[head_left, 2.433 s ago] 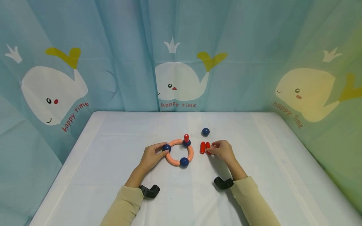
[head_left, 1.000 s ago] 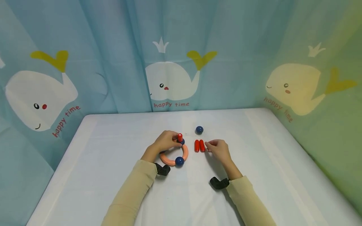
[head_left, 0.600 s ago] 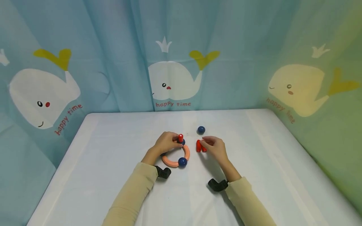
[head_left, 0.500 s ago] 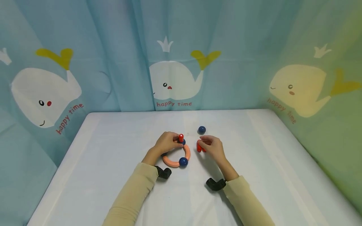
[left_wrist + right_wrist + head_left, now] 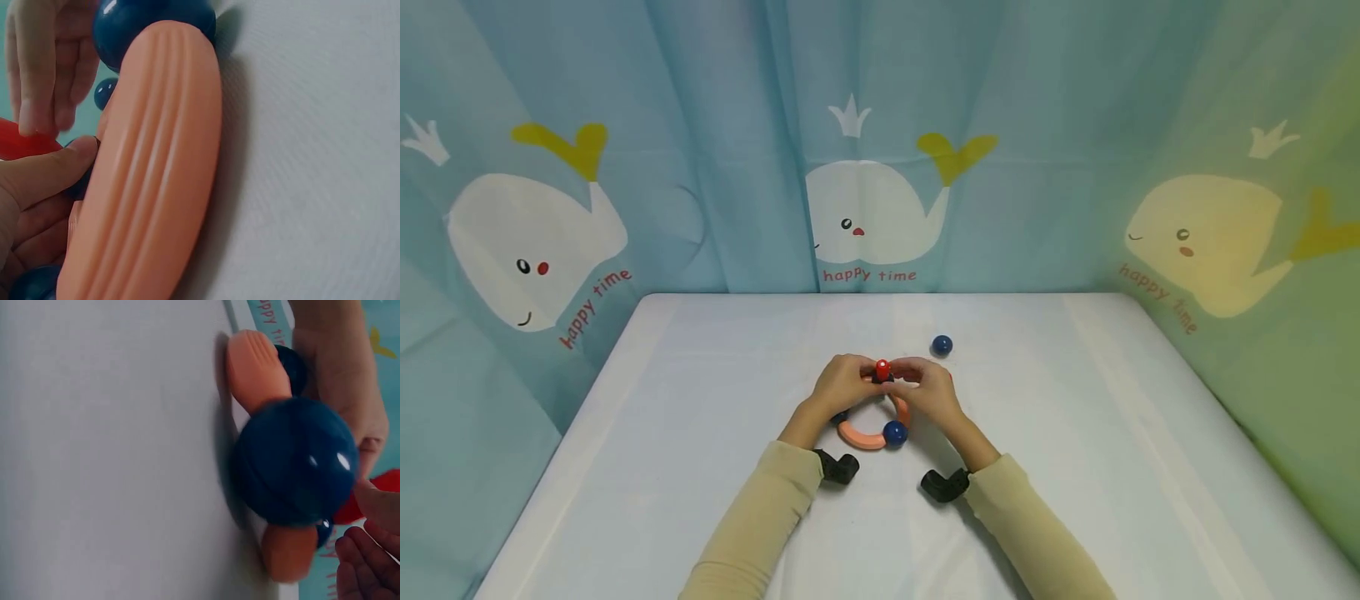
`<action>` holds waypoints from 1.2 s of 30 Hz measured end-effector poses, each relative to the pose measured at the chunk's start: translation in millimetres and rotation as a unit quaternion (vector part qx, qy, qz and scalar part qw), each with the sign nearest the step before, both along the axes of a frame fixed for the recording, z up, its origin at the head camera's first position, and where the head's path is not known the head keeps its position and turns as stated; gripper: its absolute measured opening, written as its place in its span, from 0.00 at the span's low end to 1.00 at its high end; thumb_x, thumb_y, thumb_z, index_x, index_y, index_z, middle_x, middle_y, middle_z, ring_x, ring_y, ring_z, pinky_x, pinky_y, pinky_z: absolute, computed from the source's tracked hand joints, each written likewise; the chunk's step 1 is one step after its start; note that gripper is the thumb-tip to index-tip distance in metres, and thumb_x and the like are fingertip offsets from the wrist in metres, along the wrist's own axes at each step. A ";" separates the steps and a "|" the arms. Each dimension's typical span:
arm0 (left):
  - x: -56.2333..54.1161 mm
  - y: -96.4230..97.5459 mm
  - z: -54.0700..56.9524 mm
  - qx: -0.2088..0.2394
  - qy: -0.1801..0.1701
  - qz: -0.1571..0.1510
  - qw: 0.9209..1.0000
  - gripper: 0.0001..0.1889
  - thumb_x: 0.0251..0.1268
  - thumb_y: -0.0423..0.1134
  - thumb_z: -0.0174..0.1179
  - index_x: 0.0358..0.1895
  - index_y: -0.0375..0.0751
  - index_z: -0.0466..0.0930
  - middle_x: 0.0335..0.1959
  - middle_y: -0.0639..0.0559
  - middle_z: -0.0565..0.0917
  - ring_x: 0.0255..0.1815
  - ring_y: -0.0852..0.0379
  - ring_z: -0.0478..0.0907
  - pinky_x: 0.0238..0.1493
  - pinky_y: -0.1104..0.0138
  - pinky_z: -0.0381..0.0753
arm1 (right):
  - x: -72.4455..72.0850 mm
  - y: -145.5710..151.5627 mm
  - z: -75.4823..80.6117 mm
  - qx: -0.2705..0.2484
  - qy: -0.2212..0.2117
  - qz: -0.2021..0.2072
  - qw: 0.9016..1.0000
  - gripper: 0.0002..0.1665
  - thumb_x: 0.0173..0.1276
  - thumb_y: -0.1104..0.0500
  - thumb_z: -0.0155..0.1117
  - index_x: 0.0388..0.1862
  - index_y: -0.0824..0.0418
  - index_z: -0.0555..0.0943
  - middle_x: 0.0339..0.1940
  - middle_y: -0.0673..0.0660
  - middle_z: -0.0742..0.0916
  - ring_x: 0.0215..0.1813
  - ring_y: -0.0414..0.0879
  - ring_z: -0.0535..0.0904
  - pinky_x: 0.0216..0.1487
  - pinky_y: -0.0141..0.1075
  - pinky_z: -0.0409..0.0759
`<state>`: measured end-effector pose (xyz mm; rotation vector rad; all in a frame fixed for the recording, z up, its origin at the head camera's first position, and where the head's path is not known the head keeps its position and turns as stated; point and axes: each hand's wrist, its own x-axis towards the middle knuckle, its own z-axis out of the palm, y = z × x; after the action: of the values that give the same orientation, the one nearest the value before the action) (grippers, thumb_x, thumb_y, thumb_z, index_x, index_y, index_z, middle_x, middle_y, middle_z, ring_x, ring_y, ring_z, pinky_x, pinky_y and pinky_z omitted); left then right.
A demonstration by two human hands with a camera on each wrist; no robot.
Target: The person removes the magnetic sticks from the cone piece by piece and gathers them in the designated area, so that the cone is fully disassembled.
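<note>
A ring of curved orange pieces [image 5: 861, 439] joined by blue balls lies on the table in the head view. From its far ball a red rod [image 5: 883, 369] stands upright. My left hand [image 5: 838, 387] pinches that far blue ball [image 5: 80, 186] at the rod's foot, thumb on the near side. On the other side, my right hand [image 5: 929, 392] reaches in with fingers extended. In the right wrist view its thumb overlaps the red rod [image 5: 350, 511], the fingers apart from it. Firm contact cannot be made out.
A loose blue ball [image 5: 942, 345] lies beyond the right hand. Part of another red rod [image 5: 950, 377] shows behind that hand, which hides the remainder. The white table [image 5: 700, 400] ends at a whale-print curtain [image 5: 1037, 208].
My left hand has gone from the ring's left ball to its far ball. My right hand has moved left from the two lying red rods to the upright one.
</note>
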<state>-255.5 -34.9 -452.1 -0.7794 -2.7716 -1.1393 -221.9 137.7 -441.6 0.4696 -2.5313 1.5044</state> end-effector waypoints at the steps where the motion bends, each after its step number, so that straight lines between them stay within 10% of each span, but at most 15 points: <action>1: 0.2 0.2 0.3 0.001 0.000 0.003 1.000 0.12 0.51 0.44 0.68 0.38 0.43 0.86 0.32 0.56 0.84 0.32 0.63 0.76 0.36 0.70 0.74 | -0.9 -1.8 -0.2 0.001 0.000 0.005 1.000 0.20 0.50 0.66 0.73 0.44 0.69 0.81 0.38 0.61 0.85 0.43 0.52 0.81 0.47 0.40 0.78; 17: 1.4 2.8 -3.3 0.017 0.024 0.016 0.999 0.08 0.48 0.40 0.69 0.33 0.43 0.87 0.27 0.58 0.83 0.25 0.65 0.72 0.29 0.72 0.72 | -6.7 -12.0 -3.2 -0.014 0.019 0.002 1.000 0.16 0.51 0.71 0.70 0.41 0.72 0.81 0.38 0.65 0.85 0.43 0.56 0.81 0.47 0.43 0.78; 36: 4.5 3.0 -0.9 0.013 -0.020 0.031 0.999 0.18 0.50 0.43 0.69 0.45 0.40 0.84 0.41 0.52 0.84 0.46 0.56 0.78 0.48 0.64 0.75 | 1.7 1.6 14.7 -0.044 -0.028 -0.024 0.998 0.17 0.56 0.67 0.68 0.43 0.75 0.80 0.37 0.67 0.84 0.41 0.57 0.81 0.44 0.43 0.79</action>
<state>-251.0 -31.9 -453.0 -0.6712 -2.7851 -1.1905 -220.2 139.3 -426.8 0.3558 -2.4856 1.6267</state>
